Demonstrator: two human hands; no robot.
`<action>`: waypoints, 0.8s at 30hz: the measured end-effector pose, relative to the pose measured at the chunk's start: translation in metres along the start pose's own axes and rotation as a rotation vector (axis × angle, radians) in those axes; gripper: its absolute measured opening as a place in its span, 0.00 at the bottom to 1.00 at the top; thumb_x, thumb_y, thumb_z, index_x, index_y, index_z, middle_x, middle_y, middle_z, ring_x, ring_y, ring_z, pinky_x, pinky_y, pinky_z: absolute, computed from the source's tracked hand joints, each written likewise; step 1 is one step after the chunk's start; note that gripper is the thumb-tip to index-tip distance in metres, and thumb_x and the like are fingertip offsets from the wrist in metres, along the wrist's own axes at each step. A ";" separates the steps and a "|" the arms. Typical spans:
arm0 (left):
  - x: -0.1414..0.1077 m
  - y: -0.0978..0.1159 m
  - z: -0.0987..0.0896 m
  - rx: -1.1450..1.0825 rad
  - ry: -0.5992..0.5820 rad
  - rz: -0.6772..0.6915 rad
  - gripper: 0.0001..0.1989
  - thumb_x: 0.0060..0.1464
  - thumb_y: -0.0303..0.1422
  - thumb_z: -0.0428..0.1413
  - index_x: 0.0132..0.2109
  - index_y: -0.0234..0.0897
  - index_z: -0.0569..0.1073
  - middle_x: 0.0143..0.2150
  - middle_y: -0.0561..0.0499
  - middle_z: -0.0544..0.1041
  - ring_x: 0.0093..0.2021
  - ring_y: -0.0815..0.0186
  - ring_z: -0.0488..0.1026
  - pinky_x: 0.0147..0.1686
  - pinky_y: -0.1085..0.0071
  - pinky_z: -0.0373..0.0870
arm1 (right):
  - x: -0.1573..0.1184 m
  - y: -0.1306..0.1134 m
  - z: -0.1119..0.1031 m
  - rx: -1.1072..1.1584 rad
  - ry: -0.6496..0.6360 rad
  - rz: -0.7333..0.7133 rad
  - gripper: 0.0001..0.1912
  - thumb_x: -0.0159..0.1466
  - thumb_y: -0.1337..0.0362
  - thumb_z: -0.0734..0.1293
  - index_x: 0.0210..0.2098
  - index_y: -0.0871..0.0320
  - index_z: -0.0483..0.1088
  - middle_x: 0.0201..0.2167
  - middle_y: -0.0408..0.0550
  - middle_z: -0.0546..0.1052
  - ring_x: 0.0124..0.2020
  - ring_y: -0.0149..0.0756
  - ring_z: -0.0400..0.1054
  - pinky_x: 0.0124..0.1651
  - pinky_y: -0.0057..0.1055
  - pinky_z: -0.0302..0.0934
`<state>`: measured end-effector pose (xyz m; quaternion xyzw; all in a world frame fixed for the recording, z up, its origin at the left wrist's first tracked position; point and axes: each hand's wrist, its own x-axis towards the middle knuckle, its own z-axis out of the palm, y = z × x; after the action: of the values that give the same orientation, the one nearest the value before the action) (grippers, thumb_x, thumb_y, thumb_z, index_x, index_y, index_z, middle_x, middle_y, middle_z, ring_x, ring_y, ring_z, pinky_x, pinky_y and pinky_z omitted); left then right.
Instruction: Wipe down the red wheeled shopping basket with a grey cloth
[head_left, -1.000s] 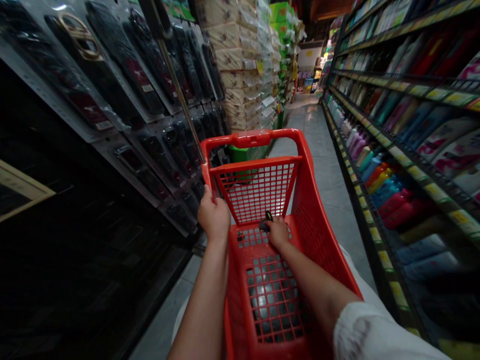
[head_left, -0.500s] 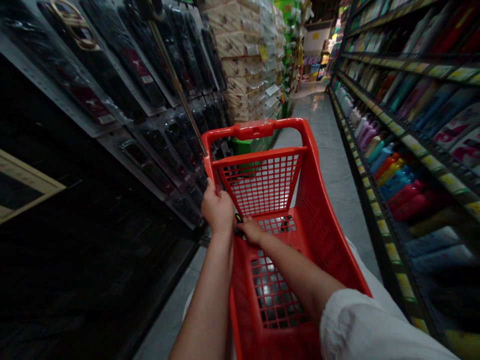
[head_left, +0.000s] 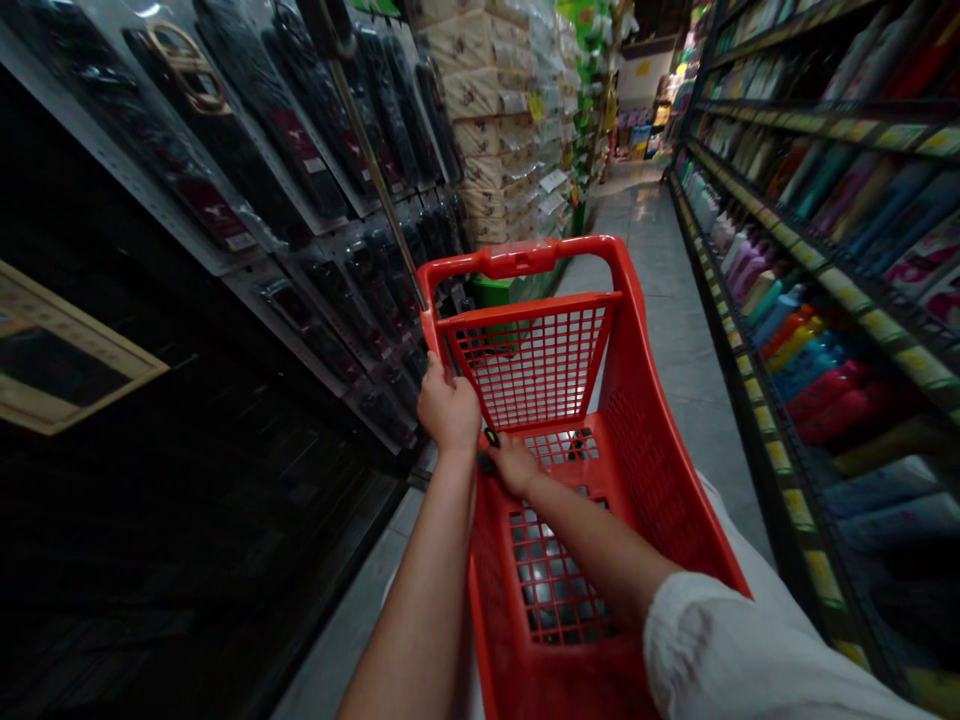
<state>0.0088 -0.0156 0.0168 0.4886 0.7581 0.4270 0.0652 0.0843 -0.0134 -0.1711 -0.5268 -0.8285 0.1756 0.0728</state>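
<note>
A red plastic shopping basket cart [head_left: 675, 440] with grid panels stands in front of me. My left hand [head_left: 450, 408] is closed on its left rim, below the foot of a metal pole [head_left: 375, 170] that rises at the cart's far left corner. Inside the cart, against the left wall, my right hand [head_left: 512, 465] is closed round a small black object with a yellow-green mark [head_left: 491, 437]. Most of that object is hidden by the fingers.
Packaged belts [head_left: 285, 150] hang on the left, above a dark cabinet side [head_left: 150, 520]. Stacked beige packs [head_left: 487, 130] stand beyond. Shelves of bottles [head_left: 825, 370] line the right. A grey tiled aisle [head_left: 637, 230] runs ahead.
The cart and both hands appear slightly further right in the view, along with the surrounding shelves. Both hands keep the same hold.
</note>
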 end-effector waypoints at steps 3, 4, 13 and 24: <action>0.000 0.002 -0.001 0.001 -0.002 0.000 0.30 0.55 0.24 0.49 0.66 0.34 0.67 0.59 0.41 0.76 0.56 0.56 0.75 0.55 0.68 0.69 | -0.021 0.000 0.004 -0.061 -0.003 -0.206 0.17 0.68 0.62 0.59 0.50 0.58 0.74 0.53 0.58 0.72 0.50 0.47 0.66 0.48 0.38 0.65; -0.001 0.002 -0.002 -0.008 0.000 0.000 0.30 0.55 0.24 0.49 0.66 0.34 0.67 0.59 0.42 0.76 0.56 0.57 0.75 0.55 0.68 0.68 | -0.029 0.002 0.006 -0.081 -0.012 -0.288 0.16 0.67 0.61 0.61 0.49 0.59 0.74 0.52 0.59 0.72 0.50 0.47 0.66 0.49 0.39 0.65; -0.002 0.000 -0.003 -0.030 -0.003 -0.004 0.30 0.55 0.24 0.50 0.66 0.32 0.66 0.59 0.40 0.76 0.56 0.57 0.75 0.56 0.68 0.68 | -0.046 0.058 -0.012 -0.169 0.009 -0.188 0.17 0.70 0.65 0.59 0.52 0.50 0.74 0.53 0.53 0.72 0.53 0.47 0.64 0.50 0.40 0.63; -0.002 0.003 0.000 -0.046 0.002 -0.018 0.29 0.56 0.23 0.49 0.65 0.32 0.68 0.61 0.40 0.74 0.59 0.56 0.74 0.57 0.67 0.67 | -0.045 0.009 0.005 -0.131 0.072 0.255 0.21 0.71 0.68 0.54 0.58 0.49 0.70 0.50 0.58 0.72 0.52 0.49 0.64 0.47 0.41 0.61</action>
<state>0.0113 -0.0165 0.0184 0.4798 0.7525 0.4441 0.0794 0.1098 -0.0515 -0.1763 -0.6373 -0.7614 0.1100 0.0449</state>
